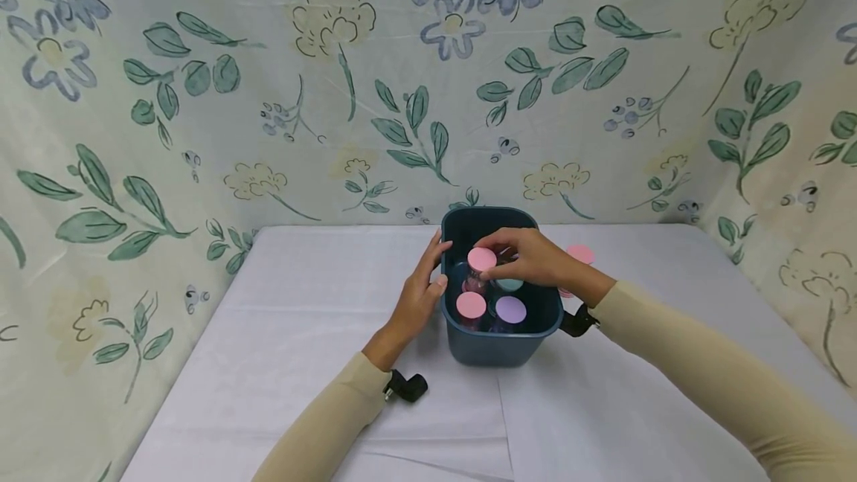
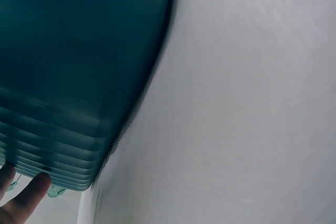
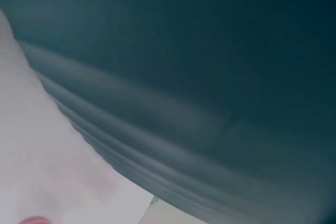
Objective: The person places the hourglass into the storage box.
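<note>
A dark teal plastic bin (image 1: pixel 495 352) stands on the white-covered table. Inside it, my right hand (image 1: pixel 529 255) pinches a small clear jar with a pink lid (image 1: pixel 482 259) between thumb and fingers. Nearer the front of the bin are another pink-lidded jar (image 1: pixel 471 305) and a purple-lidded jar (image 1: pixel 511 310). A teal-lidded jar (image 1: pixel 510 285) lies partly hidden under the right hand. My left hand (image 1: pixel 413 302) rests against the bin's left side with its fingers extended; its fingertips (image 2: pixel 37 190) touch near the rim in the left wrist view.
To the right of the bin, partly covered by the right forearm, more pink lids (image 1: pixel 580 253) show on the table. A white cloth (image 1: pixel 321 333) covers the tabletop. Behind it hangs a floral curtain (image 1: pixel 415 95).
</note>
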A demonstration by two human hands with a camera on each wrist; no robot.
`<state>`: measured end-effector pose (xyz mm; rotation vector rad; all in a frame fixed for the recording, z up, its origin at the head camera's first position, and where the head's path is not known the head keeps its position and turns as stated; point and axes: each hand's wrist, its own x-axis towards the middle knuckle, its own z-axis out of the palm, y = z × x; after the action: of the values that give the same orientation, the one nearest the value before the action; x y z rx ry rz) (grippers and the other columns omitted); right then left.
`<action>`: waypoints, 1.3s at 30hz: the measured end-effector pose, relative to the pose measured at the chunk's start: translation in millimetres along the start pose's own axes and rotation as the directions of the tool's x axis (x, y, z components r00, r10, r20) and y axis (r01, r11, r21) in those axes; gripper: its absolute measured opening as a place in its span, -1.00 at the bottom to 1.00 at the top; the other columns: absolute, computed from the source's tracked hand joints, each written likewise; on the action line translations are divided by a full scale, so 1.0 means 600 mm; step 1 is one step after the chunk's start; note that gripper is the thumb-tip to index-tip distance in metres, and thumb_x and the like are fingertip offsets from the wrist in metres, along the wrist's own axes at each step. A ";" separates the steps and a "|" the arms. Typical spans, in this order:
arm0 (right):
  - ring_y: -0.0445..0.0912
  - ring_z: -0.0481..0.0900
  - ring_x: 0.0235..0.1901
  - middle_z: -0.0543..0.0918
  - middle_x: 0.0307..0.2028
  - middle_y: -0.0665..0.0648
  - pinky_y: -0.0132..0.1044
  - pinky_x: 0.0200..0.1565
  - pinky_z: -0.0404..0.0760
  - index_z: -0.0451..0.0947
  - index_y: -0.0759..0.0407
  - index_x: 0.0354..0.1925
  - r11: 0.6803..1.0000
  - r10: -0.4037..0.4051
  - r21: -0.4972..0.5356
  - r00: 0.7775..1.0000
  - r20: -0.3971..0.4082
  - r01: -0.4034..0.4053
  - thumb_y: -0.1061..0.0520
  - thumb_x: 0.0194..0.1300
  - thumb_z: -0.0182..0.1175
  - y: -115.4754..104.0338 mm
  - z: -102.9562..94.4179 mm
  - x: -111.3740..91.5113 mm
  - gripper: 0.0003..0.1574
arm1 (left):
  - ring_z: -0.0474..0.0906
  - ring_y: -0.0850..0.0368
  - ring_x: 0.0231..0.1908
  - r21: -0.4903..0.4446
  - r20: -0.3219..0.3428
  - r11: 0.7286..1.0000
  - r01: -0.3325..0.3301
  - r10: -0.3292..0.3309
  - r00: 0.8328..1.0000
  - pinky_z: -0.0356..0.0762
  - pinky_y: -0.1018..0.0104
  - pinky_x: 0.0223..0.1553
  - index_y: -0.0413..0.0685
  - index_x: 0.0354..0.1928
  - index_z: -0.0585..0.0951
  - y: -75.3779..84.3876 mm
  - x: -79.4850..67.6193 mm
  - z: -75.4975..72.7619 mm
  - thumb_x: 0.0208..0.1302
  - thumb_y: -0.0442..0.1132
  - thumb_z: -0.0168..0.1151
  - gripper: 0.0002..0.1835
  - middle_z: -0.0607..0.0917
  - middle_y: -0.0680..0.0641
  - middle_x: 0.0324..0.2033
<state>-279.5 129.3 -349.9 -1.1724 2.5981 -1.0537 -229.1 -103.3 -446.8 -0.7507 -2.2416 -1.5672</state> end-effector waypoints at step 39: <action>0.04 0.64 -0.01 0.64 0.07 0.14 -0.03 0.03 0.59 0.59 0.10 0.12 0.981 0.088 -0.185 0.982 0.165 -0.057 0.05 0.10 0.42 -0.007 0.015 0.010 -0.41 | 0.08 0.09 0.42 0.011 -0.007 1.000 0.005 -0.005 1.000 0.17 -0.09 0.32 0.12 0.47 0.15 -0.002 -0.002 0.002 0.42 0.21 -0.28 -0.34 -0.06 0.06 0.52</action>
<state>-278.0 118.1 -352.6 -1.1370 2.6195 -0.6823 -228.9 -102.7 -448.5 -0.7365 -2.2469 -1.5559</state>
